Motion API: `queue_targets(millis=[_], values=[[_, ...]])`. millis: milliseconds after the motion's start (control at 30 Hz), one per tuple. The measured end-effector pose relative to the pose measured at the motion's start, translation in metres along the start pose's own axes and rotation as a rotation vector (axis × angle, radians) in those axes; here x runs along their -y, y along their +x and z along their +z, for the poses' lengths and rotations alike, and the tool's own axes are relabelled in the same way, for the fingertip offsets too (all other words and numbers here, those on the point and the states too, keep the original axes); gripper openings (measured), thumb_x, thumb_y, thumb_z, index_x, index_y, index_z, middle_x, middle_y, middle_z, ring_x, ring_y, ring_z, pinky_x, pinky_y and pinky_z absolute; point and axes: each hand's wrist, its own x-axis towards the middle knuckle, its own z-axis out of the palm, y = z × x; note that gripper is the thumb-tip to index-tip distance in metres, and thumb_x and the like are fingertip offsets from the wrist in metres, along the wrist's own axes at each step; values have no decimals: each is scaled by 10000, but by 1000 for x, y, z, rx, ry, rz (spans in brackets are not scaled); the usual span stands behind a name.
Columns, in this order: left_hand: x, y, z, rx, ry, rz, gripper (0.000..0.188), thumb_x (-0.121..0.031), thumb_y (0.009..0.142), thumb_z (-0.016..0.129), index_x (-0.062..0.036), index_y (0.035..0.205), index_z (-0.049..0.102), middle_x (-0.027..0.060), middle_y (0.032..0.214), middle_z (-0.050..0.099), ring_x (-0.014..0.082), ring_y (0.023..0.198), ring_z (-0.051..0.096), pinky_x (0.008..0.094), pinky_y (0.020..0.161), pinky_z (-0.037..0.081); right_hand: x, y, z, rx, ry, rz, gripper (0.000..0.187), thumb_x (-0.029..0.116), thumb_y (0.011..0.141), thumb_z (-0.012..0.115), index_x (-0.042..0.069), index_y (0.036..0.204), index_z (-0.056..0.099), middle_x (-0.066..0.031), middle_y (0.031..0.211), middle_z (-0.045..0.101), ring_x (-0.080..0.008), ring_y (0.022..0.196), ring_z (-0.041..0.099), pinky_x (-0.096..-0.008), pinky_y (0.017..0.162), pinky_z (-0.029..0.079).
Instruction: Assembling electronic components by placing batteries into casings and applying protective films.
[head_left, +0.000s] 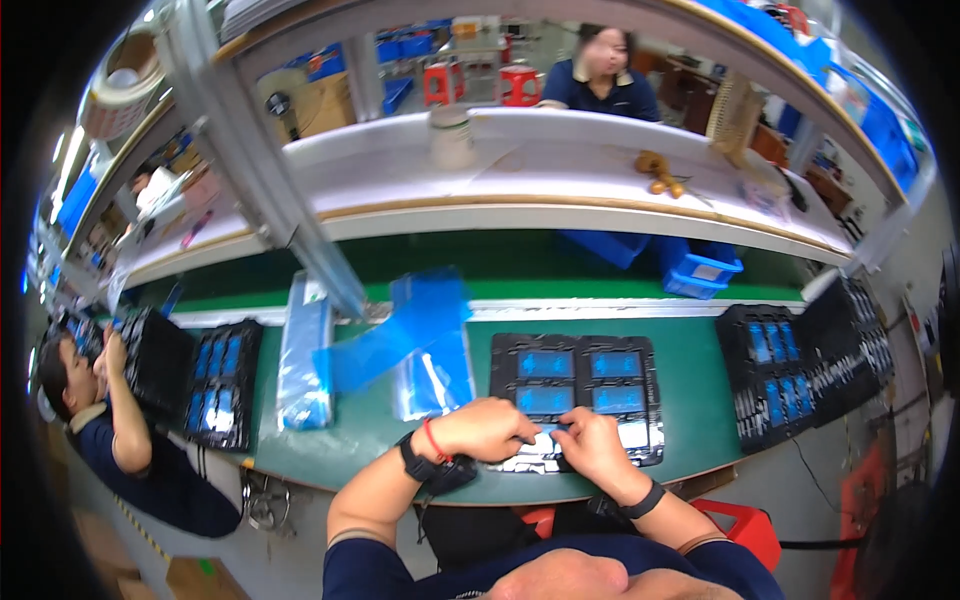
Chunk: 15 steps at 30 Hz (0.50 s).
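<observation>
A black tray [582,375] lies on the green bench in front of me. Blue rectangular pieces [545,365] fill its far compartments, and the nearer ones look white and shiny with glare. My left hand [485,430] reaches over the tray's near left part, fingers bent and pressed together. Just beside it, my right hand [597,452] has its thumb and fingers pinched at the same compartment. A scrap of blue shows between the fingertips, too small to name. Left of the tray lie a loose blue film sheet [375,355] and a stack of blue film in clear plastic [437,385].
Another plastic-wrapped stack [305,375] lies further left. More black trays with blue pieces stand at the left [222,385] and right [765,360]. A shelf [560,200] spans above the bench; blue bins [700,272] sit beneath. A person [120,445] works at left, another [605,95] opposite.
</observation>
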Motion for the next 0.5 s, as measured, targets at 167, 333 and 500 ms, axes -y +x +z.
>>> queue_targets(millis=[167, 333, 500], values=[[-3, 1, -2, 28, 15, 5, 260, -80, 685, 540, -49, 915, 657, 150, 928, 651, 344, 806, 612, 438, 693, 485, 5, 1, -4, -23, -31, -3, 184, 85, 696, 699, -32, 809, 615, -162, 580, 596, -296, 533, 612, -354, 519, 485], [-9, 2, -4, 18, 36, -10, 311, -77, 656, 537, -70, 936, 674, 141, 863, 659, 331, 793, 618, 436, 690, 483, 7, -3, -6, -57, -43, 29, 195, 40, 676, 719, -47, 817, 615, -134, 550, 591, -223, 491, 603, -312, 492, 463], [-15, -1, -5, 20, 59, -74, 275, -99, 668, 551, -75, 906, 688, 131, 864, 668, 314, 809, 624, 417, 698, 486, 3, -4, -2, -21, 0, 71, 126, 37, 723, 683, -33, 710, 579, -126, 544, 593, -173, 481, 592, -278, 483, 452]])
